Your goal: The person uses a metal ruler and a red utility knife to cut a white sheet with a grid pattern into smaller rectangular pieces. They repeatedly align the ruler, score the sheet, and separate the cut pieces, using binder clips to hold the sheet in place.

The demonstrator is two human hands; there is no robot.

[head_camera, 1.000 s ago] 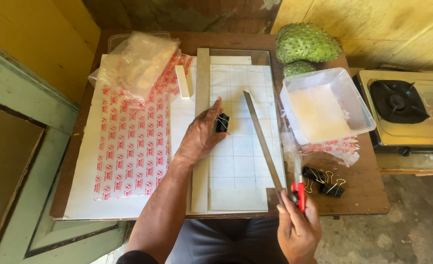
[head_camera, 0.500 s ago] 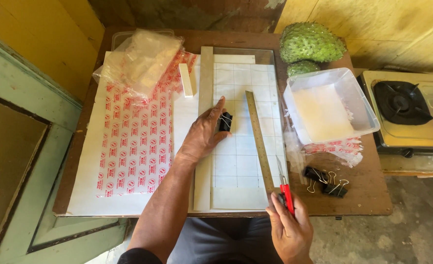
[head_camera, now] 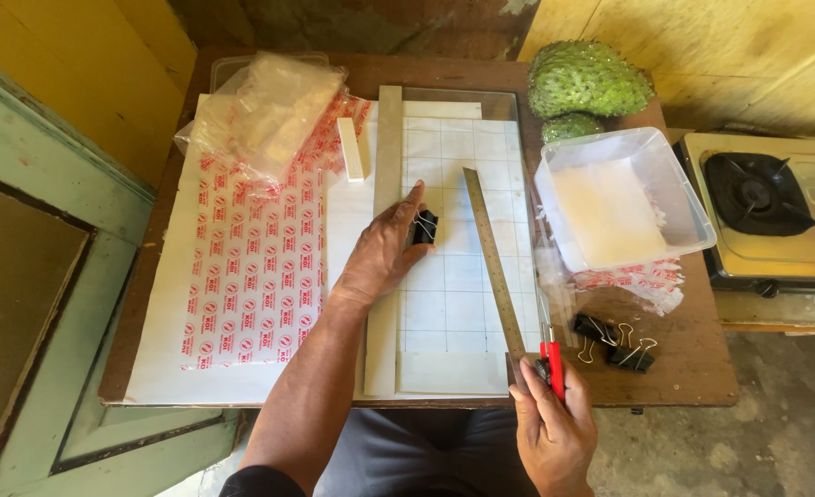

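My left hand rests flat on a white gridded sheet under a clear pane, its fingers touching a black binder clip beside a long pale strip. At the table's front edge, my right hand grips a red-handled cutter and the near end of a long metal ruler. The ruler lies slanted across the gridded sheet.
White sheets with red print cover the table's left, with a clear plastic bag on top. A clear tub of white sheets, two green spiky fruits, spare binder clips and a gas stove sit at right.
The ruler's far end has swung from leaning left to more upright on the grid. My right hand has shifted slightly with the cutter. My left hand stays on the clip.
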